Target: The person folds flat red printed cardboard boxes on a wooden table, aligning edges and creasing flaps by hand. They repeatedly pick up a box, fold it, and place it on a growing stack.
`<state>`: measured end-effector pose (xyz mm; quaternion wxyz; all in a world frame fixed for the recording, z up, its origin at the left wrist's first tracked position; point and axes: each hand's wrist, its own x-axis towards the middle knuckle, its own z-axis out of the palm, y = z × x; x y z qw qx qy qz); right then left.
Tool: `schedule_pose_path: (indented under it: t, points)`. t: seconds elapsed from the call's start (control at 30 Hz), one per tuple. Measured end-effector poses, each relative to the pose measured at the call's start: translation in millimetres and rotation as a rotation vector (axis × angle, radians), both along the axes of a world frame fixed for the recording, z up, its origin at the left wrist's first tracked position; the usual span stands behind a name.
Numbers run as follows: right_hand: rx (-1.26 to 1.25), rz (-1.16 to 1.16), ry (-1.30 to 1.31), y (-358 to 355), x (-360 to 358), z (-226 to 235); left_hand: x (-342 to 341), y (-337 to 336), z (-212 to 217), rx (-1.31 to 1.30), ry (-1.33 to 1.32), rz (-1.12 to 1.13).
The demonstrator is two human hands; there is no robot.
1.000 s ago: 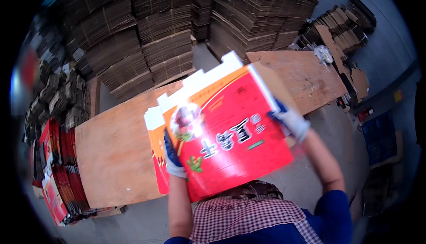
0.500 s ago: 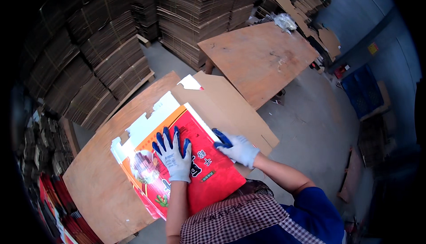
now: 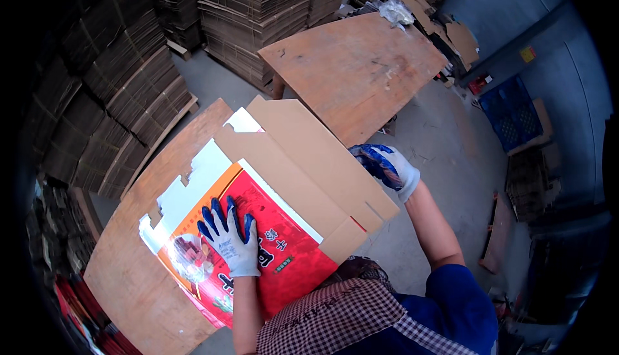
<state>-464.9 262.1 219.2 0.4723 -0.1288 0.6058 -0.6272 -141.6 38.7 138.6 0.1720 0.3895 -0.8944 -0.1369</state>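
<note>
A flat, printed cardboard box blank (image 3: 290,245) lies on the wooden table before me. Its outside is red and orange with a food picture, and a brown inner flap (image 3: 303,155) is folded out on its right. My left hand (image 3: 233,242), in a white glove with blue coated fingers, rests open and flat on the red print. At the brown flap's right edge, my right hand (image 3: 390,171) in a matching glove has its fingers curled round the cardboard edge. Its fingertips are partly hidden.
The near wooden table (image 3: 135,277) extends left of the cardboard. Beyond stands a second wooden table (image 3: 361,71) with a clear plastic bag (image 3: 396,13). Tall stacks of flat cardboard (image 3: 258,13) rise behind. More red printed sheets (image 3: 97,316) sit lower left, and a blue crate (image 3: 512,116) is at right.
My right hand has moved from the red panel's edge out to the right, onto the brown flap's outer edge. My left hand stays flat on the print. The whole view has shifted slightly.
</note>
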Motion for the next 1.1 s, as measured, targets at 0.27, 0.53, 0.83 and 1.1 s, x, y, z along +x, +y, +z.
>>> schedule_pose_path:
  t: [0.27,0.53,0.83,1.1]
  points:
    - [0.035,0.22,0.288,-95.5,38.7,31.9,0.6,-2.4,6.7,0.029,0.02,0.005]
    - [-0.025,0.57,1.441,-233.5,53.0,-34.8,1.2,-2.2,5.4,0.083,0.057,0.039]
    - [0.213,0.748,1.69,-240.0,65.5,-31.3,2.1,-2.3,7.4,0.119,0.06,0.047]
    - [0.429,0.699,1.683,-245.5,91.4,-30.4,3.3,-4.5,8.7,0.123,0.062,0.041]
